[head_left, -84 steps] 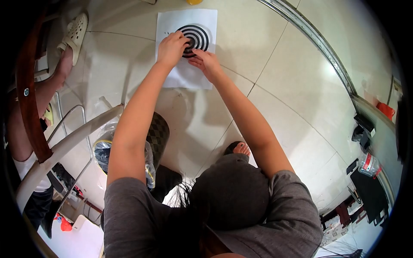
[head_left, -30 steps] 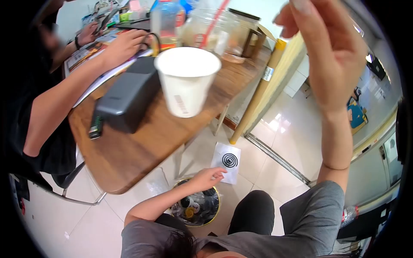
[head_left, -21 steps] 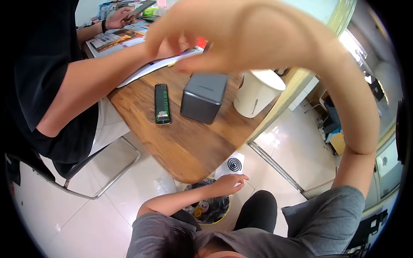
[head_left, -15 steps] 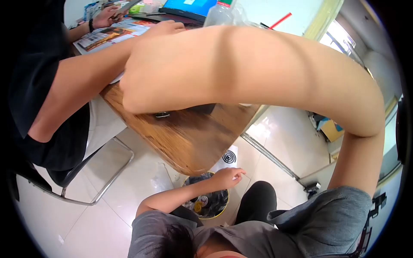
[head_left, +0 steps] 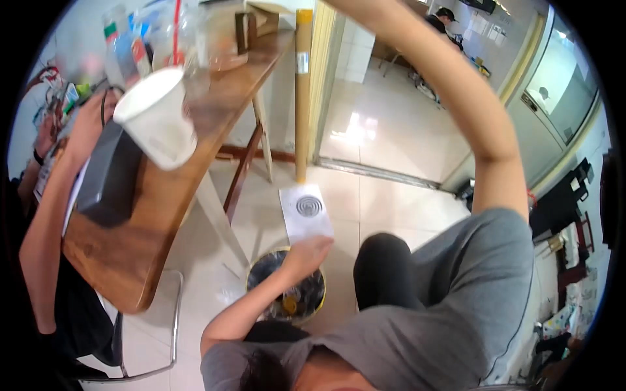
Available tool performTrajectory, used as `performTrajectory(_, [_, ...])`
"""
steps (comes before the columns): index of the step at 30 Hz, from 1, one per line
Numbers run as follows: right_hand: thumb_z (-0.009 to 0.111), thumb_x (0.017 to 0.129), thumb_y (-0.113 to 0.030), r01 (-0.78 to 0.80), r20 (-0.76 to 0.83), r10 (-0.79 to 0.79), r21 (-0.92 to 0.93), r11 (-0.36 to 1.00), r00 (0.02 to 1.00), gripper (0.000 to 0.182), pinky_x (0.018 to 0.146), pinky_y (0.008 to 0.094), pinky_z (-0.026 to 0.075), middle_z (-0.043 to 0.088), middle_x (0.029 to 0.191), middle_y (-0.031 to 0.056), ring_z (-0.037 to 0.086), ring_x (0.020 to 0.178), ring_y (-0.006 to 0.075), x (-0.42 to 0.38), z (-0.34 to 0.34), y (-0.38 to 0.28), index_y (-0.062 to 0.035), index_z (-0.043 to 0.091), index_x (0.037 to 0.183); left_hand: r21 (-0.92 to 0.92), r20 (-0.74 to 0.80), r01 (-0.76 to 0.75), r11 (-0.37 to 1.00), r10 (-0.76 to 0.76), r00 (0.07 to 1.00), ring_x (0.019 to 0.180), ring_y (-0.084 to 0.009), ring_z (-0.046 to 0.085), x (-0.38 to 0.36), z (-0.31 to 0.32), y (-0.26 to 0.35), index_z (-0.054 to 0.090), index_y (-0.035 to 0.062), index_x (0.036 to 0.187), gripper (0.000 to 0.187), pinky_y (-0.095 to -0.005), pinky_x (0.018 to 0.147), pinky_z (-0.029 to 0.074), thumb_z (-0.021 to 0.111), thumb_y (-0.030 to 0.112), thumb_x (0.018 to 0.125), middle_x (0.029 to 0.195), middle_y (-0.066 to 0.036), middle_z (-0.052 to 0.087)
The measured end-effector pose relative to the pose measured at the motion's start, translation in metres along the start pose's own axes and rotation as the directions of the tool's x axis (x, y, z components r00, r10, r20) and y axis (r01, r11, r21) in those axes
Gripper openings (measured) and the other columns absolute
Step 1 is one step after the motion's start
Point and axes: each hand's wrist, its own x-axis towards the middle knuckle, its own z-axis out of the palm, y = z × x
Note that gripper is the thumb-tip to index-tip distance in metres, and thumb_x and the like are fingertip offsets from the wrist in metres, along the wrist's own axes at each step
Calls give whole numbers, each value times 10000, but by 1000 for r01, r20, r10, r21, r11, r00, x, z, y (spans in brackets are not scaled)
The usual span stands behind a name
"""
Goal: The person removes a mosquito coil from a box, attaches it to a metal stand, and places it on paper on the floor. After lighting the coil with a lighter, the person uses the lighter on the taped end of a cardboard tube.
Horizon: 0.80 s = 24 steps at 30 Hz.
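Note:
My left hand is low in the middle, over the yellow-rimmed waste bin. Its fingers are blurred, and nothing can be made out in them. It overlaps the lower edge of a white sheet with a black spiral; whether they touch is unclear. My right arm reaches up past the top edge, hiding my right hand from view. At the left, a white cup appears over the wooden table, beside a dark box.
Another person's arm runs along the table's left side. Bottles and a red straw are at the back. A cardboard tube stands by the door frame. A metal chair leg is low left.
The view has swung right, so the table appears farther left. My right arm no longer crosses the table, and its hand has left the frame. The cup and tube have come into view.

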Motion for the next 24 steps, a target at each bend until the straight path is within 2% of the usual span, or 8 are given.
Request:
performTrajectory(3, [591,828,-65,-240,-103,230,-103,965,968,236,564,290,477,591,787,141,573,630,181,-60,-24,47,12,482,1023,-93,-34,116,989,-120,992,867,-186,648,29,-14,5,624,-11,1033,212,-282,786,483,524,128,908,921,-118,676])
performTrajectory(7, [572,847,-113,-737,305,674,208,643,673,267,583,284,490,591,827,102,571,653,164,-176,-39,101,-5,509,1083,-103,-136,188,977,-201,970,860,-133,633,85,-32,-17,626,-23,1014,190,-264,779,475,518,96,912,910,-80,668])
performTrajectory(12, [499,896,-258,-982,743,653,186,14,150,227,478,238,391,480,711,-2,444,539,77,-432,9,104,-41,562,916,-9,-157,312,950,-309,938,869,-150,642,128,-12,-115,609,-15,1041,195,-268,770,480,530,83,892,903,-82,668])
performTrajectory(14, [471,905,-361,-911,788,586,79,-405,-192,291,419,216,272,400,630,-34,333,480,55,-513,30,70,-83,526,843,136,-115,383,914,-370,922,886,-193,646,150,5,-157,604,-15,1048,214,-293,781,484,547,89,869,925,-109,667])
performTrajectory(16, [415,900,-459,-796,814,418,-87,-600,-404,377,391,212,183,317,562,-63,241,437,54,-588,54,38,-126,455,729,295,-40,497,816,-509,860,930,-234,639,170,21,-185,596,-14,1066,249,-327,808,484,567,98,846,971,-139,660])
performTrajectory(19, [319,893,-550,-475,931,152,-26,-879,-332,479,360,220,152,259,502,-78,192,391,54,-690,85,-4,-148,356,635,557,28,479,679,-592,806,1054,-295,581,183,57,-241,536,4,1185,397,-375,895,450,598,133,815,1106,-198,605])
performTrajectory(22, [273,882,-585,-317,947,108,6,-948,-303,518,361,226,144,239,486,-75,182,381,62,-741,101,-26,-154,322,601,512,96,604,611,-739,666,1230,-313,446,194,95,-309,362,39,1358,709,-373,995,388,692,175,746,1299,-221,472])
performTrajectory(24, [260,875,-593,-301,962,114,36,-953,-247,513,375,230,146,232,500,-72,182,402,69,-757,104,-31,-156,309,611,510,32,634,582,-749,662,1298,-336,343,192,115,-349,208,62,1417,943,-378,1037,349,767,227,675,1394,-219,345])
